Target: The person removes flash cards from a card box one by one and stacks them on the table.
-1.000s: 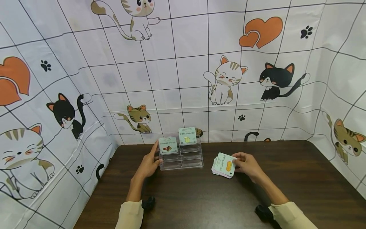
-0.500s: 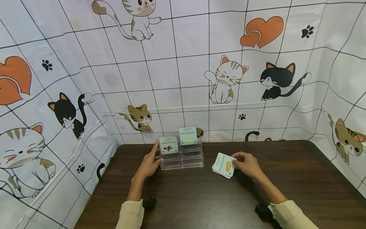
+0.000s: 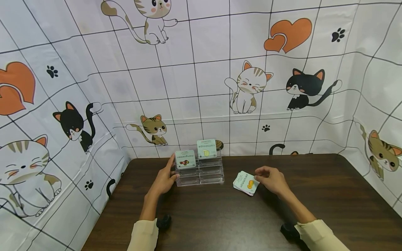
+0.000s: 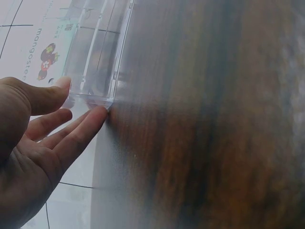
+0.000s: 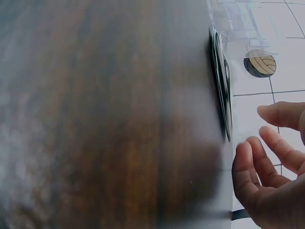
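A clear plastic tiered card rack (image 3: 211, 177) stands near the table's back edge. It bears a mangosteen card (image 3: 185, 159) on the left and a cantaloupe card (image 3: 207, 149) on the right, a little higher. My left hand (image 3: 163, 179) touches the rack's left end; in the left wrist view the thumb and nearly straight fingers meet its edge. To the right lies a small stack of cards with a persimmon card (image 3: 245, 182) on top. Beside the stack hovers my right hand (image 3: 272, 180), thumb and fingers apart, holding nothing in the right wrist view.
The dark wooden table (image 3: 220, 219) stretches in front of the rack and stack. A white wall covering (image 3: 201, 80) with cats, hearts and paw prints hangs directly behind the table and along both sides.
The persimmon card has left my right fingers and settled flatter on the stack. My right hand has barely shifted. The left hand and the rack have stayed in place.
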Motion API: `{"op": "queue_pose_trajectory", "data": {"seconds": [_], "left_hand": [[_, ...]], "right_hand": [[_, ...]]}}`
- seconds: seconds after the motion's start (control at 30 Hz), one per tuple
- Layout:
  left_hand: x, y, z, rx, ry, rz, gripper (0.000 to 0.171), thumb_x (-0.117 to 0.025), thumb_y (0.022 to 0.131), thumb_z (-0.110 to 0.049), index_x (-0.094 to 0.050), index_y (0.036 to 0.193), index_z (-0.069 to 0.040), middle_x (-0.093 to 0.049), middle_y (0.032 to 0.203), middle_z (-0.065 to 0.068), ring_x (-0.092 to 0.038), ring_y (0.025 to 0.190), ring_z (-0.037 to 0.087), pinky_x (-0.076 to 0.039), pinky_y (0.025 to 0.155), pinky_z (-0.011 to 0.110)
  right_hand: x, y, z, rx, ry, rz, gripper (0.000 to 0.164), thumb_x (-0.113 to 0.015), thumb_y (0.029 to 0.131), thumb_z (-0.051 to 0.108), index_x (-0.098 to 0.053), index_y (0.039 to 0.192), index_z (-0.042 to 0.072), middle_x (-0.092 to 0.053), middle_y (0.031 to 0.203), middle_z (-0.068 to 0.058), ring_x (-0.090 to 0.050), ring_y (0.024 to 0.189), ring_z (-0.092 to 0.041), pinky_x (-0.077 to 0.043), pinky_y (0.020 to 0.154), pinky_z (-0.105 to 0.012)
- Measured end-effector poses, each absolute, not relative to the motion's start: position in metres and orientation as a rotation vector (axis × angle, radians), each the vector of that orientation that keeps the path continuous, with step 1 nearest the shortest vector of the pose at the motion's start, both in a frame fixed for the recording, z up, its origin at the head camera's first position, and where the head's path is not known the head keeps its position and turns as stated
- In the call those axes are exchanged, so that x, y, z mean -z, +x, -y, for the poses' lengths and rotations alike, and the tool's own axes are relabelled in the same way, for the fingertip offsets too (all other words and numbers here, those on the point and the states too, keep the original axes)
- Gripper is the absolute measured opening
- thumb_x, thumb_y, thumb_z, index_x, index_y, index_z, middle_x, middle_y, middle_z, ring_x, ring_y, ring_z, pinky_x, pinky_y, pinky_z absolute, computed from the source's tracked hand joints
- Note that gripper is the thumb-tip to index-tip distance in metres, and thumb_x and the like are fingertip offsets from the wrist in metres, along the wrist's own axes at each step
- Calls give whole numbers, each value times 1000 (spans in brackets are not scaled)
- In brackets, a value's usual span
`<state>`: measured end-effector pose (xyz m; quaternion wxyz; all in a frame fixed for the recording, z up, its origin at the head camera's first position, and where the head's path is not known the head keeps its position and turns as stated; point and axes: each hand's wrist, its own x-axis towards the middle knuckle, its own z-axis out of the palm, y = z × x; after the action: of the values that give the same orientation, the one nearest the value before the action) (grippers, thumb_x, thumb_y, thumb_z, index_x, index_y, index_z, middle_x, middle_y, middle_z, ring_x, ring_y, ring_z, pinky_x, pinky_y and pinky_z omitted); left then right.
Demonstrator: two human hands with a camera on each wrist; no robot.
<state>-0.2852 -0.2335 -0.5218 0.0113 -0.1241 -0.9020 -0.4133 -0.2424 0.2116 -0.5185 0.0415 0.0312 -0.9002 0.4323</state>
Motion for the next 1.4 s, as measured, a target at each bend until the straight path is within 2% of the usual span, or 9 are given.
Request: {"op": "queue_pose_trajectory", "data": {"seconds": [0.27, 0.4, 0.7, 1.0, 1.2, 1.4], "left_hand": [[519, -285, 234, 1291, -393, 2817, 95, -68, 103, 0, -8, 175, -19, -41, 167, 31, -68, 130, 46, -64, 96, 49], [519, -285, 235, 1282, -395, 2818, 95, -68, 103, 0, -8, 175, -18, -41, 167, 31, -68, 130, 46, -64, 97, 49], [521, -286, 238, 1284, -389, 2828, 94, -67, 104, -1, -7, 175, -17, -39, 168, 31, -67, 131, 47, -64, 97, 48], [520, -285, 237, 1306, -394, 2811, 94, -67, 104, 1, -9, 175, -16, -40, 167, 32, -68, 130, 46, -64, 96, 48], [520, -285, 236, 1312, -385, 2804, 93, -68, 103, 1, -10, 175, -16, -42, 166, 32, -69, 129, 46, -64, 96, 48], [522, -286, 234, 1331, -383, 2803, 94, -67, 104, 1, -9, 175, -18, -40, 167, 31, -68, 131, 46, -65, 96, 45]], "right_hand": [[515, -245, -208, -1402, 100, 2745, 28, -77, 99, 15, -74, 121, -2, -77, 108, -15, -72, 88, -14, -58, 67, -24], [510, -249, -204, -1451, 107, 2742, 30, -76, 101, 17, -72, 124, -2, -78, 113, -16, -71, 91, -10, -60, 71, -23], [501, -261, -194, -1681, 141, 2670, 41, -75, 102, 16, -66, 133, -9, -74, 122, -24, -76, 104, -25, -66, 85, -32], [501, -273, -185, -1970, 131, 2555, 52, -72, 104, 15, -56, 145, -12, -66, 136, -27, -73, 117, -23, -64, 99, -33], [503, -282, -183, -2068, 143, 2498, 58, -70, 106, 22, -52, 151, -10, -60, 145, -29, -71, 121, -20, -62, 104, -35], [502, -292, -178, -2110, 143, 2469, 58, -66, 109, 23, -50, 152, -11, -55, 153, -33, -69, 129, -25, -61, 105, -31]]}}
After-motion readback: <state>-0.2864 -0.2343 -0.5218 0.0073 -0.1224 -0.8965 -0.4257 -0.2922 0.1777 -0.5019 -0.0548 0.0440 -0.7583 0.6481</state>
